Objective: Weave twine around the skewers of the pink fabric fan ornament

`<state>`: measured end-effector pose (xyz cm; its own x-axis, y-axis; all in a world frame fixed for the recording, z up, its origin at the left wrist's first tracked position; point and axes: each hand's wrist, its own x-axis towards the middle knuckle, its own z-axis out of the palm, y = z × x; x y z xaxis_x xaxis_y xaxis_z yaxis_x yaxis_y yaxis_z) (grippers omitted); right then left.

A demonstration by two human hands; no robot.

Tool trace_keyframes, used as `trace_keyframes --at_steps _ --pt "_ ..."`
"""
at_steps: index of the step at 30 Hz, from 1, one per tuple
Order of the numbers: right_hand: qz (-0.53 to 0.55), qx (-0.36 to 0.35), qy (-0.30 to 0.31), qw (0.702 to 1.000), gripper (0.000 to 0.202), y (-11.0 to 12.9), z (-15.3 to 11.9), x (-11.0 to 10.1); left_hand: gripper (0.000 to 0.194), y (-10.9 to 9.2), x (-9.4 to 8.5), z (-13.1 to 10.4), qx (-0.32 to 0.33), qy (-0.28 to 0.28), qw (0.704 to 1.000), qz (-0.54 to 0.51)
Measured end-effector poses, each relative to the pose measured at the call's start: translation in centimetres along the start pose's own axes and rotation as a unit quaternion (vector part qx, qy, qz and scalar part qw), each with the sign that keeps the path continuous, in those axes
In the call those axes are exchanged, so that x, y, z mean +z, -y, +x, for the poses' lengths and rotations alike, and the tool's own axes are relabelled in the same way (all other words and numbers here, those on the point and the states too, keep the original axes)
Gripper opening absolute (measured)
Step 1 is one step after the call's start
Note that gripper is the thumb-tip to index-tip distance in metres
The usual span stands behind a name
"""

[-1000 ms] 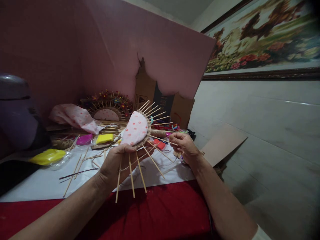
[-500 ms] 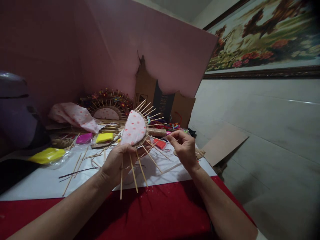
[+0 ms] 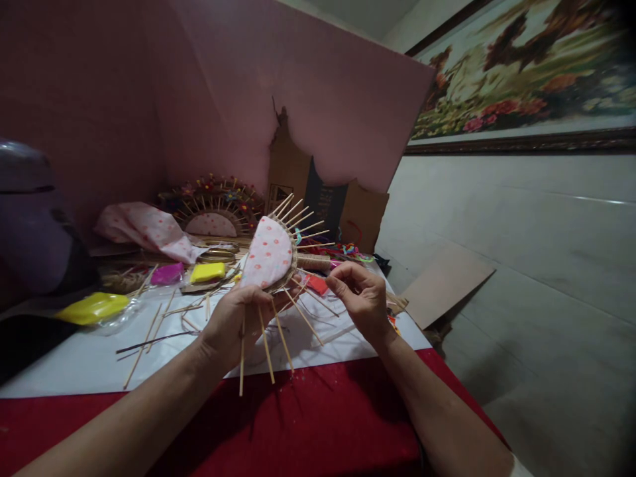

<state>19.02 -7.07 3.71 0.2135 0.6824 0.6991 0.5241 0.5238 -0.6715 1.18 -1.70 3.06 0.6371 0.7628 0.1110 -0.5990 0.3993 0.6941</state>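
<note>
My left hand (image 3: 238, 315) is closed on the lower end of a half-round piece (image 3: 268, 255) covered in pale pink cloth with red dots. Thin wooden sticks (image 3: 309, 236) fan out from its curved edge, which has a woven brown band. A small teal bit (image 3: 298, 234) clings among the upper sticks. To the right of the piece, my right hand (image 3: 362, 295) has thumb and fingers pinched together near the stick tips. Whatever is in that pinch is too fine to make out.
Loose sticks (image 3: 142, 344), yellow (image 3: 207, 271) and purple (image 3: 167, 274) packets and a red packet (image 3: 315, 285) lie on the white sheet (image 3: 199, 364). Behind stand a similar decorated half-round (image 3: 212, 224), dotted cloth (image 3: 149, 228) and cut cardboard (image 3: 291, 169). A dark appliance-like object (image 3: 34, 225) is at left.
The half-round piece has shifted very slightly up and right in view. My right hand's fingers have drawn slightly to the right, still pinched. My left hand keeps its hold.
</note>
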Motion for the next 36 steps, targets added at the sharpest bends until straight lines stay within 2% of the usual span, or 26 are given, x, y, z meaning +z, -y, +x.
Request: trace_keyframes --at_steps 4,8,14,21,25,30,36 --pt "-0.021 0.008 -0.02 1.0 0.019 -0.4 0.1 -0.1 0.063 0.1 -0.1 0.0 -0.007 -0.03 1.0 0.002" --pt "-0.028 0.033 -0.07 0.997 0.02 -1.2 0.2 -0.2 0.063 0.0 0.0 0.0 -0.001 -0.051 0.999 0.01" --pt "-0.08 0.044 -0.126 0.988 0.02 -1.9 0.5 -0.2 0.052 0.0 -0.1 0.0 0.006 -0.031 0.999 0.026" --pt "-0.105 0.031 -0.139 0.984 0.019 -2.2 0.5 -0.2 0.05 -0.1 0.0 0.0 0.018 -0.013 0.999 0.044" --pt "-0.076 0.021 -0.134 0.988 0.021 -1.9 0.4 -0.1 0.05 0.0 0.0 0.0 0.028 -0.009 0.999 0.042" --pt "-0.047 0.007 -0.1 0.994 0.019 -1.6 0.1 -0.1 0.054 0.0 0.1 0.0 0.039 -0.02 0.998 0.034" --pt "-0.025 0.008 -0.105 0.994 0.017 -1.7 0.2 -0.2 0.056 0.0 0.0 0.0 0.033 -0.005 0.999 0.02"
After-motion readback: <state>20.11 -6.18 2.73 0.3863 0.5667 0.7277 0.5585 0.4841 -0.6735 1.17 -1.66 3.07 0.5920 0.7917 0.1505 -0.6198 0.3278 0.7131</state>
